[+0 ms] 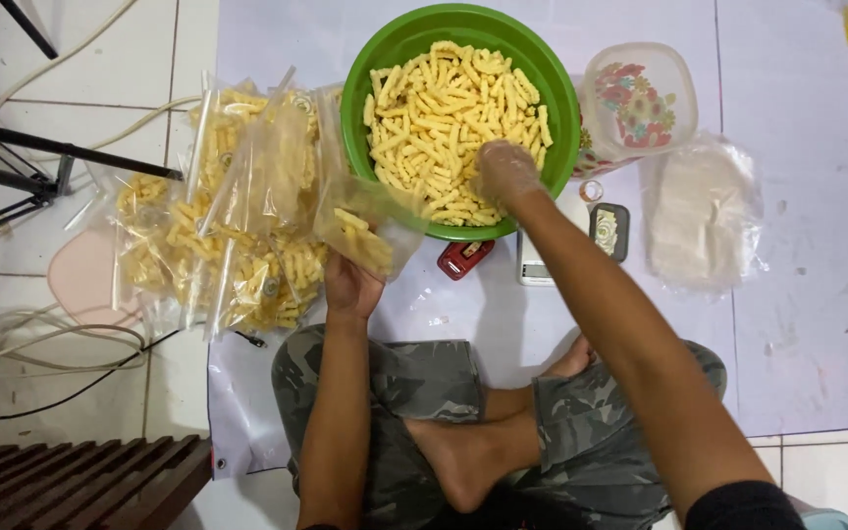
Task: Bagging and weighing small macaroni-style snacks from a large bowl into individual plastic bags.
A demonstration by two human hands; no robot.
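1. While the person sits cross-legged on the floor, a clear plastic bag [370, 231], partly filled with yellow snack sticks, is gripped at its lower edge by the left hand [350, 287], just left of the frame's centre.
2. The right hand [504, 172], covered by a thin clear glove, is laid on the snack sticks [444, 108] in the green bowl [360, 108] at top centre; its fingers are curled down into the pile, though whether any sticks are enclosed cannot be told.
3. The bag's mouth is best kept wide and close to the bowl's rim, so that a scooped handful has little way to travel and nothing is spilled on the white sheet [817, 294].
4. A moderate handful is judged safer than a heaped one, since the sticks look brittle.
5. Filled bags [218, 226] are heaped at the left of the frame, touching the bowl's side; a small scale [532, 267] lies just below the bowl, partly hidden by the right forearm.
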